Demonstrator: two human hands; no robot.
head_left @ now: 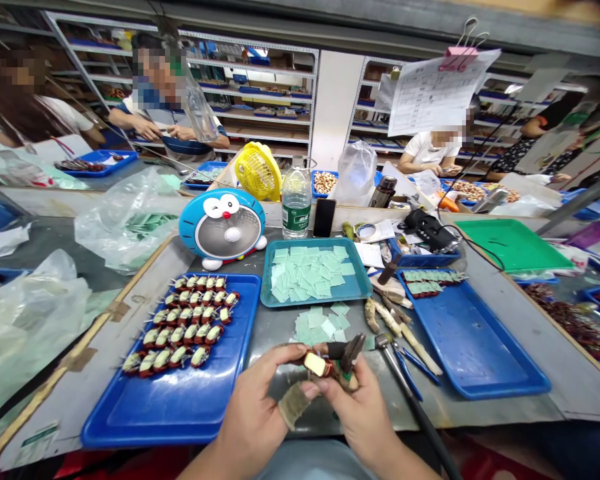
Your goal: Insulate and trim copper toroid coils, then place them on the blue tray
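Observation:
Near the front of the bench, my left hand [254,393] pinches a small wire-wound coil [315,364] with a pale yellow top face. A worn cloth wrap covers its thumb. My right hand [363,408] is closed around pliers [352,353], whose dark jaws point upward beside the coil; its fingertips also reach the coil's side. Just beyond the hands lie loose pale green square sheets [316,325]. Left of them, a blue tray [165,415] holds rows of similar coils [180,333]. Fingers hide most of the pliers' handles and the coil's underside.
A teal tray [267,293] of green squares stands behind the loose sheets. To the right are blue-handled pliers [414,368], a hammer-like tool [397,367], worn finger wraps [405,333] and another blue tray [485,353]. A blue fan [223,228] and water bottle [296,200] stand behind.

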